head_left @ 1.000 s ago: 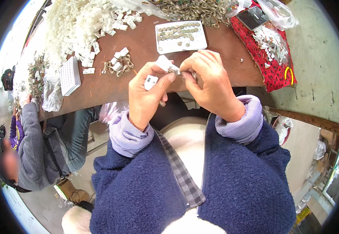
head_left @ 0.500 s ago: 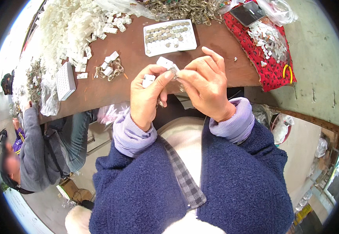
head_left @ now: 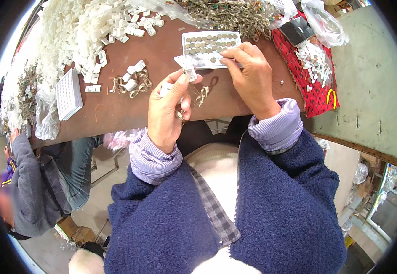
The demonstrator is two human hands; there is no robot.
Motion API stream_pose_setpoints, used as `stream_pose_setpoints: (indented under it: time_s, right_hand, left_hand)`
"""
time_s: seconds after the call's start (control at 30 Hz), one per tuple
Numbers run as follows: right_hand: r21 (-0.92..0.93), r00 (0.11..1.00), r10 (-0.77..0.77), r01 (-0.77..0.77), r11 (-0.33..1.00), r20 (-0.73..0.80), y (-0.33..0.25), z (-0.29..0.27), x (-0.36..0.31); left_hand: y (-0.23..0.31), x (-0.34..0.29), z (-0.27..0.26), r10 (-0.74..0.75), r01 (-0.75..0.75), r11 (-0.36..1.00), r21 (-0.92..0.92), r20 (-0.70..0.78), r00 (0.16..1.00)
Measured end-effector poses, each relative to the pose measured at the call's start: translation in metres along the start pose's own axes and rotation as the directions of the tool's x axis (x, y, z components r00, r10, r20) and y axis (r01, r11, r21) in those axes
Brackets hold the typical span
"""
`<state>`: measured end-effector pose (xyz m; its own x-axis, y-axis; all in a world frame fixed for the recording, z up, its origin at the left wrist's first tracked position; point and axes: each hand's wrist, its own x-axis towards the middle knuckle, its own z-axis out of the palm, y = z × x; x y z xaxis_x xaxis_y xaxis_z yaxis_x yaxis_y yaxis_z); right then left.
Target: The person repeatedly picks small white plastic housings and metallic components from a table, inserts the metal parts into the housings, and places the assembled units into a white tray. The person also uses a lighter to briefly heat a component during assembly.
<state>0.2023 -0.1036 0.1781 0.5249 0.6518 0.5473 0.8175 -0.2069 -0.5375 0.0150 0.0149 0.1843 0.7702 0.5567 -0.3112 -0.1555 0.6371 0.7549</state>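
Note:
My left hand (head_left: 162,118) is closed around small white plastic cases. One white case (head_left: 190,74), its lid flipped up, sticks out between thumb and forefinger; another white case (head_left: 165,89) sits in the palm. A thin twisted wire (head_left: 202,96) dangles from the held pieces. My right hand (head_left: 254,77) reaches over the near right edge of a white tray (head_left: 203,67), thumb and forefinger pinched together; what lies between them is too small to make out. Rows of round button cells (head_left: 207,44) rest in that tray.
A big heap of white cases (head_left: 77,34) fills the far left. Cases with coiled wires (head_left: 132,80) lie nearer, beside stacked white trays (head_left: 69,93). Wire bundles (head_left: 235,16) lie at the back. On red cloth (head_left: 315,102) are white scraps and yellow-handled tool. A person (head_left: 38,182) sits at left.
My right hand has left the case in my left hand and moved right and away from me to the tray. The held case shows its lid raised, and the wire hangs free.

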Motion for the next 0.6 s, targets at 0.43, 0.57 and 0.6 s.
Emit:
stream_pose_setpoints:
  time_s: [0.43, 0.57, 0.6]
  right_hand:
    - [-0.238, 0.967, -0.223, 0.247, 0.939, 0.123, -0.011, 0.003, 0.0]
    - [-0.168, 0.98, -0.094, 0.124, 0.978, 0.177, -0.012, -0.001, 0.005]
    - [-0.165, 0.978, -0.101, 0.132, 0.977, 0.185, -0.011, -0.002, 0.006]
  left_hand:
    - [-0.001, 0.009, -0.01, -0.051, 0.053, 0.997, -0.057, 0.046, 0.998]
    - [0.0, 0.009, -0.012, -0.041, 0.047, 0.997, -0.068, 0.083, 0.996]
    - [0.0, 0.009, -0.013, -0.046, 0.052, 0.996, -0.07, 0.084, 0.995]
